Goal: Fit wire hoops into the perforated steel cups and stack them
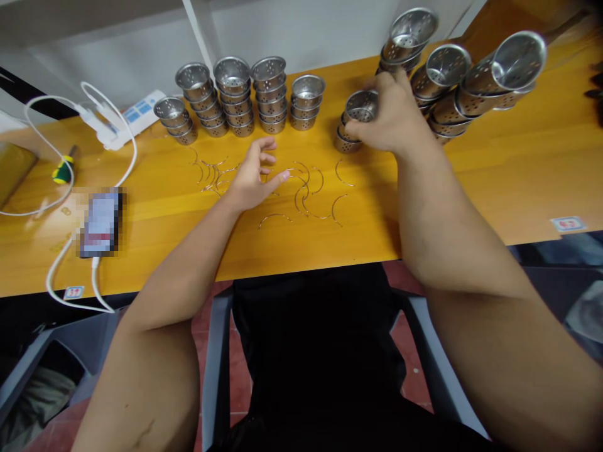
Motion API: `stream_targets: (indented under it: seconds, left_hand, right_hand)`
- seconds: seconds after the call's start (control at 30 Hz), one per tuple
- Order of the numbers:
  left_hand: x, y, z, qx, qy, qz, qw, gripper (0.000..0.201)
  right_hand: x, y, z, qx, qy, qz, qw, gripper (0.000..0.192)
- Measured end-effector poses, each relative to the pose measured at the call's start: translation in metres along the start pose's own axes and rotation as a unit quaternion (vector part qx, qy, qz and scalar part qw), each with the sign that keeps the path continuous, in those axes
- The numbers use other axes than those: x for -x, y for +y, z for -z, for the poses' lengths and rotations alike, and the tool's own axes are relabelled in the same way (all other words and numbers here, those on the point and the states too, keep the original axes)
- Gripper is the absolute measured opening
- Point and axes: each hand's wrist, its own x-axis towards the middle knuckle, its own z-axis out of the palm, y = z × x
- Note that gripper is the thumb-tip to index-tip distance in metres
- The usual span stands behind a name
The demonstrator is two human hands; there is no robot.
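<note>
Head view: the right hand (393, 116) reaches to the far middle of the yellow wooden surface (494, 169) and its fingers are clenched around the top perforated metal cup (360, 105) of a short stack (347, 135) that stands just left of the hand. The left hand (254, 176) hovers over the scatter of curved wire handles (301, 188) in the near middle of the surface; its fingers are spread and released, holding nothing, the fingertips just above the wires.

Lifting that top cup cleanly seems to call for a straight upward pull, so the cups below do not tip. The long leaning stacks (471, 81) just right of the hand look easy to knock, so the wrist should stay clear of them.

Far left stand upright stacks of finished-looking cups (235, 94), then a power strip (127, 116) with white cable, a screwdriver (63, 168) and a phone (101, 223).
</note>
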Motion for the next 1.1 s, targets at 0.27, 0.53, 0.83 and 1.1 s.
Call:
stream_targets:
  seconds: [0.27, 0.53, 0.83, 1.1]
  left_hand:
    - [-0.001, -0.005, 0.002, -0.016, -0.003, -0.014, 1.0, 0.092]
    - [0.002, 0.001, 0.002, -0.034, -0.01, -0.023, 0.999, 0.085]
    - [0.004, 0.022, 0.004, -0.067, -0.012, -0.011, 0.998, 0.076]
    - [0.004, 0.032, 0.005, -0.075, -0.012, -0.011, 0.997, 0.066]
  right_hand:
    - [-0.002, -0.024, 0.011, 0.013, -0.02, -0.041, 0.999, 0.058]
    - [0.005, -0.065, 0.023, 0.118, -0.062, -0.059, 0.989, 0.081]
    - [0.01, -0.159, 0.016, 0.128, -0.083, 0.028, 0.988, 0.046]
    - [-0.038, -0.168, -0.029, 0.307, -0.194, -0.06, 0.93, 0.051]
